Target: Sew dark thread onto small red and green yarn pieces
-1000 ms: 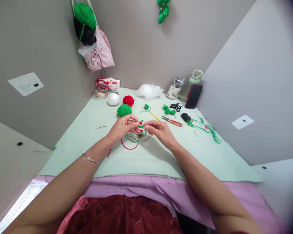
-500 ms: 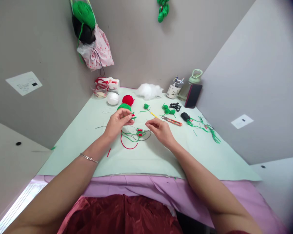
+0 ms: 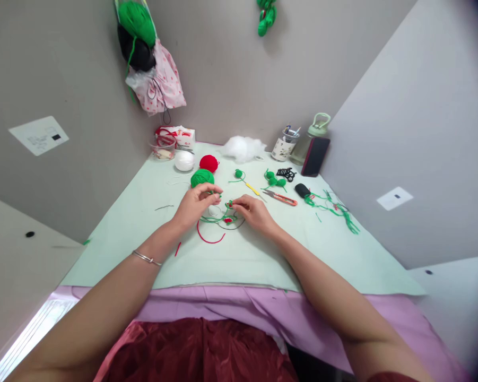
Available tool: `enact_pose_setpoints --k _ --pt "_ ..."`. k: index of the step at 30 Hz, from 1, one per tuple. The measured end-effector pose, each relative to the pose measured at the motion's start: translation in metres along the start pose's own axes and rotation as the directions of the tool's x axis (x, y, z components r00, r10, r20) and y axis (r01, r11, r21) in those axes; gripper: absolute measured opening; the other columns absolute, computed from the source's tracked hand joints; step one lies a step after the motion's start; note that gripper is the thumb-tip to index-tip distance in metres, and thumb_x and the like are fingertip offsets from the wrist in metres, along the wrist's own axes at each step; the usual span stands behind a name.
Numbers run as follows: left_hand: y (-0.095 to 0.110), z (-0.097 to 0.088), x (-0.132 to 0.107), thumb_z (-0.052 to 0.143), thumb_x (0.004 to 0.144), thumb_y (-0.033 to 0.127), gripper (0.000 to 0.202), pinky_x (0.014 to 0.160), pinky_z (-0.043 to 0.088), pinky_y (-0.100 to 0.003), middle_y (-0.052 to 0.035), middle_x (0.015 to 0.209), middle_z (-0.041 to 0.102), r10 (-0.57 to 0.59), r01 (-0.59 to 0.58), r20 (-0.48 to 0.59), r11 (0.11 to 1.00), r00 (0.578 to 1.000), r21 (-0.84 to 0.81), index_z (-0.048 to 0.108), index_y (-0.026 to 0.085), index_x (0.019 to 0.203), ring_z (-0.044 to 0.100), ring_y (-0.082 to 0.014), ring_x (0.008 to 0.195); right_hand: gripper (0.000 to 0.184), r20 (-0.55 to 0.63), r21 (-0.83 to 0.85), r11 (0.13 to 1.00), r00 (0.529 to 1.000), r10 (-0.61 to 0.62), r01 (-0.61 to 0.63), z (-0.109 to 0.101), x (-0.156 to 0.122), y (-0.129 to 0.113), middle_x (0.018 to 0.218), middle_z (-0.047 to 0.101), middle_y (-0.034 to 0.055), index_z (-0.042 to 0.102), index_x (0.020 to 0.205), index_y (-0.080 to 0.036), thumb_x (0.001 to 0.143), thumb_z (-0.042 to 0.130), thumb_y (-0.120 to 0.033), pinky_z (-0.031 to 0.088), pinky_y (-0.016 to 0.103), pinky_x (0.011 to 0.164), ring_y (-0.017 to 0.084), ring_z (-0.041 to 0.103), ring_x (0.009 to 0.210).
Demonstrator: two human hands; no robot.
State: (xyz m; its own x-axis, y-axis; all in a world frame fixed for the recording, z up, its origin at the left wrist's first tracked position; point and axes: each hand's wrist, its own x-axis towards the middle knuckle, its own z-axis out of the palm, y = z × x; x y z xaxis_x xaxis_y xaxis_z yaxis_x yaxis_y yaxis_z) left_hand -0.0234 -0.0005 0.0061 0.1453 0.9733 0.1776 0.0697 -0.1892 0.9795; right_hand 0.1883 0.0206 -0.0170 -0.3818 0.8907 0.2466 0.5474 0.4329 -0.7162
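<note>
My left hand [image 3: 196, 206] hovers over the table, fingers closed in a pinch on a small green crocheted piece [image 3: 220, 196], mostly hidden by the fingers. To its right, my right hand [image 3: 255, 213] is closed on a small red-and-green crocheted piece [image 3: 229, 203]. Just below them, another red-and-green piece [image 3: 228, 220] lies among loose green yarn tails and a dark thread. A curved red yarn strand [image 3: 210, 242] rests nearer to me. Beyond my left hand is a green yarn ball [image 3: 202, 178].
A red yarn ball [image 3: 209, 163], white yarn ball [image 3: 184, 161] and stuffing [image 3: 243, 149] stand farther back. On the right lie a yellow-handled crochet hook [image 3: 252, 188], orange thread snips [image 3: 280, 198] and green yarn pieces [image 3: 276, 181]. A phone [image 3: 315, 157] leans on a bottle [image 3: 300, 149].
My right hand has moved left and picked up one of the two red-and-green pieces from the table. My left hand has shifted slightly, turning its piece mostly out of sight.
</note>
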Motion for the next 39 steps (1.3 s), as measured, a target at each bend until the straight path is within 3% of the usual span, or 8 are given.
enact_pose_setpoints --k 5,10,15,22,25,29,36,39 --pt "-0.008 0.005 -0.002 0.068 0.078 0.040 0.028 0.084 0.051 -0.033 -0.0053 0.101 0.058 0.068 -0.079 0.064 0.978 0.996 0.192 0.069 0.019 0.097 0.060 -0.0178 0.089 0.027 0.097 0.298 0.952 0.994 0.050 -0.077 -0.008 -0.001 -0.015 0.073 0.062 0.0016 0.070 0.084 -0.014 0.085 0.062 -0.040 0.040 0.027 0.065 0.013 0.051 0.067" --pt "-0.006 0.005 -0.002 0.067 0.078 0.039 0.023 0.079 0.049 -0.032 -0.0036 0.090 0.062 0.033 -0.049 0.138 0.992 0.990 0.116 0.066 0.017 0.084 0.059 -0.0163 0.080 0.033 0.129 0.391 0.914 0.990 0.062 -0.109 -0.012 -0.006 -0.030 0.064 0.055 -0.0015 0.068 0.080 -0.013 0.083 0.064 -0.046 0.037 0.025 0.062 0.011 0.045 0.063" --pt "-0.004 0.002 -0.001 0.070 0.076 0.044 0.029 0.081 0.051 -0.034 -0.0034 0.085 0.067 -0.059 0.071 0.184 0.995 0.981 -0.064 0.063 0.017 0.086 0.064 -0.0181 0.081 0.035 0.139 0.414 0.900 0.987 0.083 -0.134 -0.014 -0.007 -0.031 0.066 0.058 0.0000 0.069 0.077 -0.013 0.083 0.064 -0.048 0.039 0.025 0.063 0.011 0.047 0.063" --pt "-0.003 0.002 -0.003 0.073 0.076 0.043 0.029 0.084 0.052 -0.034 -0.0031 0.083 0.069 -0.098 0.133 0.226 0.981 0.969 -0.144 0.064 0.017 0.086 0.068 -0.0181 0.082 0.033 0.174 0.488 0.863 0.984 0.046 -0.127 -0.014 -0.007 -0.029 0.071 0.062 0.0005 0.069 0.082 -0.015 0.082 0.067 -0.048 0.042 0.026 0.067 0.012 0.050 0.067" --pt "-0.002 0.002 -0.003 0.074 0.076 0.041 0.028 0.087 0.052 -0.036 -0.0030 0.087 0.069 -0.116 0.151 0.199 0.974 0.973 -0.170 0.062 0.017 0.085 0.069 -0.0190 0.086 0.031 0.135 0.387 0.919 0.990 0.031 -0.082 -0.016 -0.007 -0.027 0.073 0.063 0.0017 0.069 0.082 -0.015 0.087 0.061 -0.045 0.043 0.026 0.068 0.012 0.052 0.068" --pt "0.002 0.002 -0.002 0.075 0.074 0.038 0.028 0.089 0.053 -0.038 -0.0014 0.089 0.065 -0.121 0.138 0.082 0.960 0.989 -0.243 0.059 0.017 0.083 0.070 -0.0188 0.085 0.016 0.050 0.096 0.994 0.997 -0.064 0.059 -0.020 -0.009 -0.020 0.086 0.065 0.0043 0.071 0.088 -0.016 0.087 0.062 -0.029 0.044 0.028 0.072 0.014 0.056 0.075" --pt "0.003 0.003 0.000 0.076 0.073 0.034 0.026 0.091 0.054 -0.040 -0.0007 0.086 0.063 -0.093 0.087 -0.005 0.946 0.996 -0.314 0.057 0.016 0.080 0.069 -0.0174 0.083 0.019 0.269 -0.206 0.927 0.929 -0.256 0.315 -0.012 -0.014 -0.011 0.100 0.063 0.0070 0.071 0.101 -0.021 0.086 0.062 -0.014 0.045 0.030 0.084 0.018 0.058 0.094" --pt "0.002 0.004 -0.001 0.076 0.074 0.033 0.025 0.092 0.055 -0.041 -0.0007 0.086 0.062 -0.081 0.076 -0.002 0.943 0.997 -0.323 0.058 0.016 0.079 0.067 -0.0167 0.084 0.017 0.260 -0.228 0.926 0.935 -0.242 0.303 -0.006 -0.013 -0.010 0.098 0.064 0.0075 0.072 0.098 -0.021 0.088 0.059 -0.016 0.045 0.031 0.084 0.019 0.058 0.093"
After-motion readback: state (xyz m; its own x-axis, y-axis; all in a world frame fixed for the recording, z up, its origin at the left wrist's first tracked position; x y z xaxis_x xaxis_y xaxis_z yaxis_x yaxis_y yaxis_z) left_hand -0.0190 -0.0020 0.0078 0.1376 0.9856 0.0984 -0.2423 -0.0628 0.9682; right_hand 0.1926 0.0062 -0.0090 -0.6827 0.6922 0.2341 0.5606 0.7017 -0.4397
